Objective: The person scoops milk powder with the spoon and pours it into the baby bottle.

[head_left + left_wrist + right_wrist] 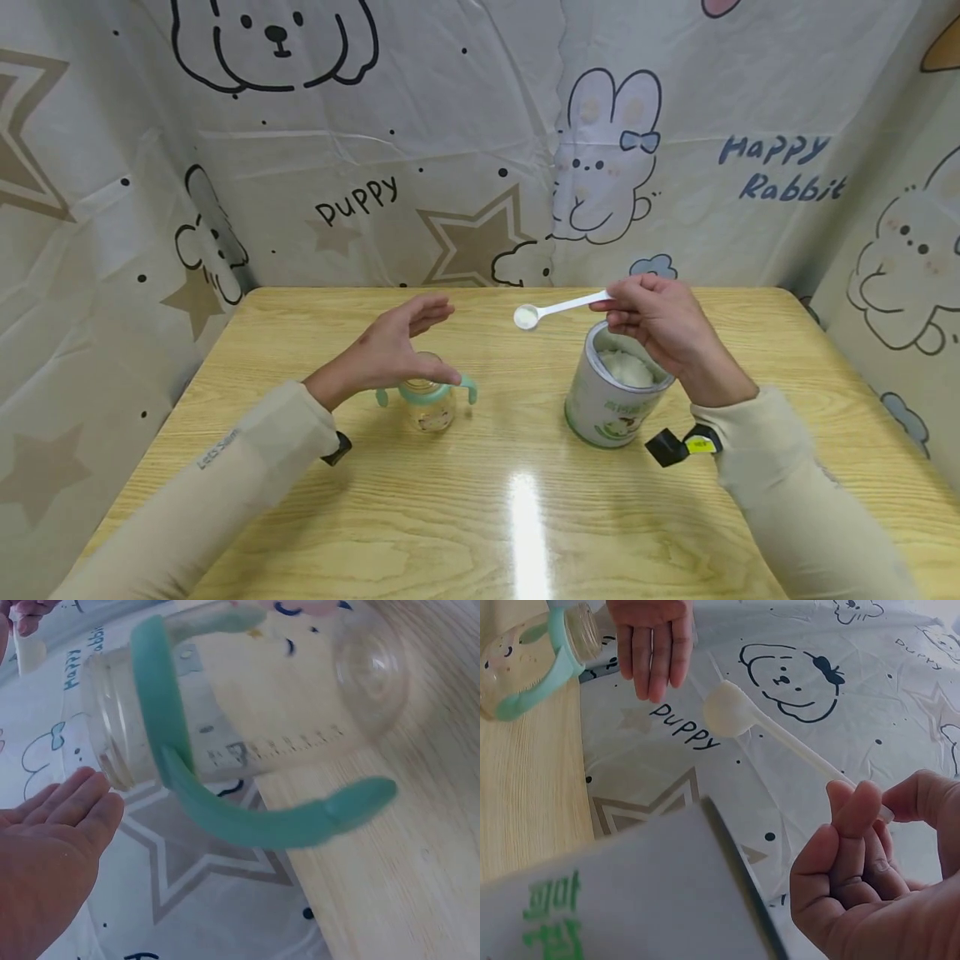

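Observation:
Between thumb and curled fingers, my right hand (660, 321) pinches the handle end of a white measuring scoop (527, 317), which holds pale powder. Below that hand stands an open milk powder can (609, 408), with white powder (628, 367) visible inside. My left hand (401, 342) hovers over a clear baby bottle (431, 412), fingers extended and holding nothing. The bottle stands upright without a lid. It has a green collar with two curved handles (285, 829) and scale marks on its side. In the right wrist view, the left hand's fingers (656, 656) point straight beside the bottle's mouth.
Both bottle and can stand on a light wooden table (480, 517). A printed cloth (465, 108) with puppies, rabbits and stars hangs behind the table and along its sides. Each wrist carries a small black device, the right one (667, 447) near the can's side.

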`<action>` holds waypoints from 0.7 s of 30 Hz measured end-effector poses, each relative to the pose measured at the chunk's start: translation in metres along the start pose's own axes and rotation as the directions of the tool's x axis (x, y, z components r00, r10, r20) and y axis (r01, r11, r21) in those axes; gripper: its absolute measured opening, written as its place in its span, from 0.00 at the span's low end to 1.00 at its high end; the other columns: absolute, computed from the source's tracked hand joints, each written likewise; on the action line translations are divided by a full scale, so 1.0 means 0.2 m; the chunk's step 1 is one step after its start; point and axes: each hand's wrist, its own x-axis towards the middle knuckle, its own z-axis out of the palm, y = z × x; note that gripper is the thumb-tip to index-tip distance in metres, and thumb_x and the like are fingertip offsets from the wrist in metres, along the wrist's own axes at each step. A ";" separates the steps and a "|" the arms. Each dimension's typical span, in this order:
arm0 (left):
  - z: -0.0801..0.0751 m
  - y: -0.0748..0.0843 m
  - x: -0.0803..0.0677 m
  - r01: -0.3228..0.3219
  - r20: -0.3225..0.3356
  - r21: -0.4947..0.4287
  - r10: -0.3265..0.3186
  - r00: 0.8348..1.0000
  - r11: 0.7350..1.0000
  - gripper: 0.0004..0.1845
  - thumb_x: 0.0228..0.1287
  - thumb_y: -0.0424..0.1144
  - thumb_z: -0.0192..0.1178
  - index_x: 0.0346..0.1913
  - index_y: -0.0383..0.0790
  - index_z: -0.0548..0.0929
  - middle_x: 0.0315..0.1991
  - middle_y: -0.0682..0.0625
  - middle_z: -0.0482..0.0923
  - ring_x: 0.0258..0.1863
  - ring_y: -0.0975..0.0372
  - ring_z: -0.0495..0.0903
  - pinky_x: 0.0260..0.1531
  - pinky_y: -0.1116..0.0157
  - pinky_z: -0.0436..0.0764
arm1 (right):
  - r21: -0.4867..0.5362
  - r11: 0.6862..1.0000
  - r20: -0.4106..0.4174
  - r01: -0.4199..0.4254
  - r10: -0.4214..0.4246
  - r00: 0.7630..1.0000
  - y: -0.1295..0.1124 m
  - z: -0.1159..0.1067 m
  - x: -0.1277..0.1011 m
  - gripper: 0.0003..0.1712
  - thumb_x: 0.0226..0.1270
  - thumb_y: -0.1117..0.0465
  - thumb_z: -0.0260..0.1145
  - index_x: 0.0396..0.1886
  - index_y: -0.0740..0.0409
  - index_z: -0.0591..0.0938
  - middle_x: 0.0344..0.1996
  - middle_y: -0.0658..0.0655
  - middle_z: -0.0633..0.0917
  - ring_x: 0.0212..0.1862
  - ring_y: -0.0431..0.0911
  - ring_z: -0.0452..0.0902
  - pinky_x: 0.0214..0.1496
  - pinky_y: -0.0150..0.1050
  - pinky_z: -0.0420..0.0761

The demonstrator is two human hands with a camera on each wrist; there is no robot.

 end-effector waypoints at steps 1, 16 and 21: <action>0.00 -0.01 0.00 -0.002 0.002 0.004 0.002 1.000 1.000 0.55 0.47 0.40 0.81 0.76 0.36 0.59 0.73 0.44 0.64 0.73 0.53 0.61 0.71 0.49 0.64 | 0.001 1.000 0.003 -0.001 0.001 1.000 0.00 0.01 0.00 0.11 0.74 0.69 0.56 0.29 0.59 0.79 0.26 0.52 0.87 0.26 0.37 0.79 0.31 0.29 0.84; -0.02 -0.11 -0.08 0.016 0.051 0.070 -0.019 0.999 0.997 0.51 0.45 0.38 0.82 0.72 0.32 0.65 0.69 0.40 0.69 0.70 0.48 0.66 0.70 0.46 0.65 | -0.004 1.000 0.029 -0.018 0.018 0.999 0.01 0.12 0.01 0.11 0.74 0.69 0.56 0.30 0.59 0.79 0.27 0.51 0.88 0.26 0.36 0.80 0.33 0.29 0.84; -0.01 -0.15 -0.10 0.023 0.059 0.103 -0.029 0.998 0.994 0.51 0.45 0.37 0.82 0.71 0.32 0.65 0.69 0.40 0.70 0.70 0.47 0.67 0.69 0.47 0.66 | 0.004 1.000 0.040 -0.018 0.017 0.999 0.03 0.15 0.03 0.13 0.74 0.70 0.55 0.29 0.58 0.80 0.26 0.51 0.88 0.25 0.36 0.79 0.33 0.29 0.84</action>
